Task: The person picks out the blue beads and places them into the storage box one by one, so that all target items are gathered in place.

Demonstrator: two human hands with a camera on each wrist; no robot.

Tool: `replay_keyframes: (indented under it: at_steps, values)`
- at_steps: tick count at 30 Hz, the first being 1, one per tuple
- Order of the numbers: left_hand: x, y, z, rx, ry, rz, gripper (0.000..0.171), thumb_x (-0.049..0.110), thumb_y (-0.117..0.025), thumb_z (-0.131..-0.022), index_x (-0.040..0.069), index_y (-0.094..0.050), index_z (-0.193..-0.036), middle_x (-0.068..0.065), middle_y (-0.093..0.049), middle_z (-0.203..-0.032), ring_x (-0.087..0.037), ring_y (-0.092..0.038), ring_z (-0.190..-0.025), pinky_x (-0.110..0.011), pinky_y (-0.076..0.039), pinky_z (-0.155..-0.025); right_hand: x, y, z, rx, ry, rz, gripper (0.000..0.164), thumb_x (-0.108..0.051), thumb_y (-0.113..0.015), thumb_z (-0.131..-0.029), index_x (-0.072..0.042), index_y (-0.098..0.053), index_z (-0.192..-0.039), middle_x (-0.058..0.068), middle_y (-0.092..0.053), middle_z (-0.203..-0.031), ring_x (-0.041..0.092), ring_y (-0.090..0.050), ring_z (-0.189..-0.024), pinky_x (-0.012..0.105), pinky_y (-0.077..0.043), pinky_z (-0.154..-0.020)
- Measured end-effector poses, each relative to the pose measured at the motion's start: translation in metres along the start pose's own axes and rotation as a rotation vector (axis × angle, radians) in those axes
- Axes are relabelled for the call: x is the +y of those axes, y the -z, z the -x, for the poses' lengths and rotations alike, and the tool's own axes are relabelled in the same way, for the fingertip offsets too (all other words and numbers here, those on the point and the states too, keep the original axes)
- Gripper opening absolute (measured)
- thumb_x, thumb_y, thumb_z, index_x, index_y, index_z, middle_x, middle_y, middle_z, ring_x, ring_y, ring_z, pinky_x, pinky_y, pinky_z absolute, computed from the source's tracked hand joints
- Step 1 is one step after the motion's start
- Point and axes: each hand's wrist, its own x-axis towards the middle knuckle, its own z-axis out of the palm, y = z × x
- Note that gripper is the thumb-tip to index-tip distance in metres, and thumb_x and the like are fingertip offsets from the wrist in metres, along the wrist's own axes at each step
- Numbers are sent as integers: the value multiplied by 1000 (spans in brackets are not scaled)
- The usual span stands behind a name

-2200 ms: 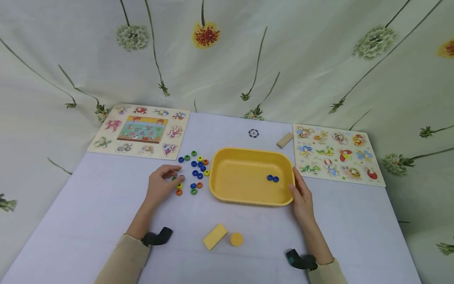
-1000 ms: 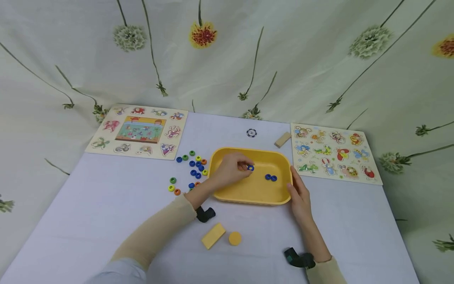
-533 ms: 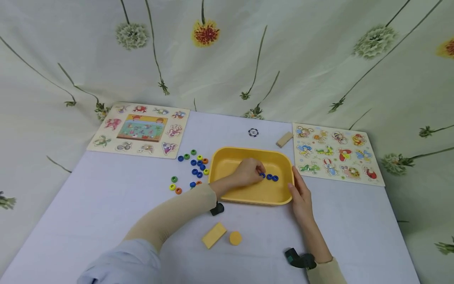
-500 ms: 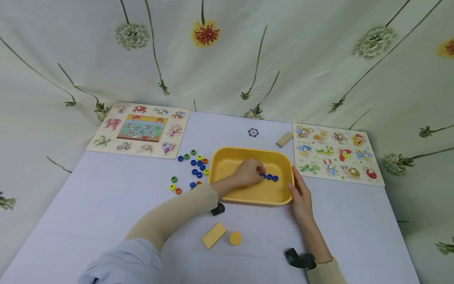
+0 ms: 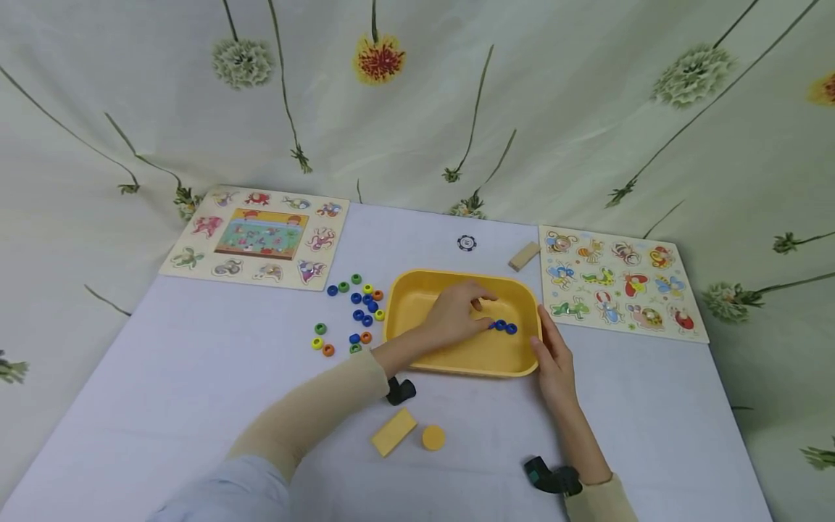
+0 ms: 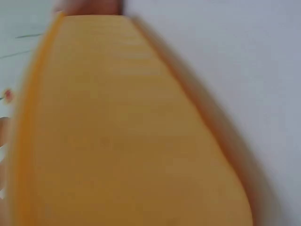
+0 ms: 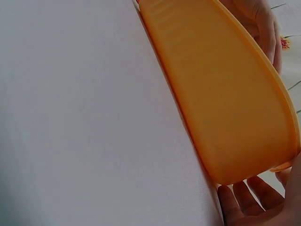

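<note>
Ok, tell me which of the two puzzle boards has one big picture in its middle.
The puzzle board at the far left: a large framed scene fills its centre. The right board carries only small insect pieces in rows.

A play table: peg puzzles [image 5: 257, 237], coloured beads [image 5: 357, 309], flowered backdrop [image 5: 417, 101].

**Three views on one yellow tray**

The head view looks forward and down from above, taking in the whole tabletop [image 5: 163, 377] and the flowered cloth behind. The left wrist view sits so close to the yellow tray [image 5: 457, 362] that its blurred wall fills the picture. The right wrist view looks low across the tabletop along the tray's outer wall. All three share the tray.
</note>
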Motion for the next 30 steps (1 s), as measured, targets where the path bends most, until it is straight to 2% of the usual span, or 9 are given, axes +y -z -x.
replay_keyframes:
  at_steps: [3, 7, 8, 10, 14, 16, 19, 25, 30]
  values:
    - [3, 25, 20, 122, -65, 50, 33, 18, -71, -72, 11, -64, -104, -1, -60, -101, -10, -57, -79, -20, -48, -67, 0, 0, 1, 0, -2, -2, 48, -7, -38, -93, -12, -27, -139, 3, -26, -145, 18, -24, -132, 6, -27, -95]
    - [-8, 61, 57, 255, -97, 82, 32, 14, -71, -72, 9, -64, -103, -2, -59, -100, -15, -57, -82, -25, -49, -70, 0, 0, 0, 2, -1, -8, 48, -7, -38, -93, -11, -27, -139, 3, -26, -145, 18, -24, -132, 6, -27, -95]
    - [-10, 71, 66, 276, -82, 94, 31, 11, -71, -72, 7, -64, -102, -4, -59, -99, -17, -56, -83, -26, -49, -71, 0, -1, 0, 2, 0, -10, 48, -7, -38, -93, -11, -27, -139, 3, -26, -145, 18, -24, -132, 6, -27, -95]
    - [-24, 85, 84, 316, -58, 109, 32, 11, -72, -72, 7, -63, -103, -5, -59, -99, -19, -56, -84, -25, -48, -72, 0, -1, 0, 2, -1, -12, 48, -7, -38, -93, -10, -27, -139, 3, -26, -145, 18, -24, -133, 6, -26, -95]
    - [-52, 103, 114, 366, 62, 102, 33, 11, -72, -72, 8, -63, -104, -5, -60, -100, -18, -56, -88, -34, -49, -75, 1, -1, 0, 2, -4, -23, 48, -7, -38, -93, -11, -27, -140, 3, -26, -145, 17, -23, -133, 7, -27, -96]
    - [-69, 105, 125, 384, 121, 75, 33, 13, -72, -73, 11, -63, -104, -1, -60, -100, -13, -55, -89, -40, -48, -75, 2, 0, 0, 4, -3, -26, 48, -6, -38, -93, -11, -27, -140, 3, -26, -145, 16, -23, -133, 7, -26, -96]
    - [-83, 107, 136, 389, 188, 51, 32, 16, -71, -74, 11, -63, -104, 2, -60, -99, -10, -54, -89, -40, -47, -77, 3, 1, -1, 5, 3, -35, 48, -6, -37, -93, -11, -27, -140, 3, -25, -145, 16, -23, -133, 7, -26, -96]
    - [-100, 103, 148, 382, 245, 71, 30, 18, -70, -75, 12, -64, -103, 0, -60, -99, -12, -53, -89, -32, -43, -77, 4, 0, 0, 8, 1, -40, 48, -6, -37, -93, -11, -27, -139, 3, -25, -145, 15, -23, -133, 6, -26, -96]
    - [-109, 93, 154, 318, 308, 72, 28, 18, -68, -76, 17, -64, -103, 3, -60, -100, -10, -51, -90, -23, -43, -77, 3, -1, 0, 4, -2, -45, 47, -7, -37, -94, -10, -26, -139, 5, -25, -145, 16, -23, -133, 6, -26, -96]
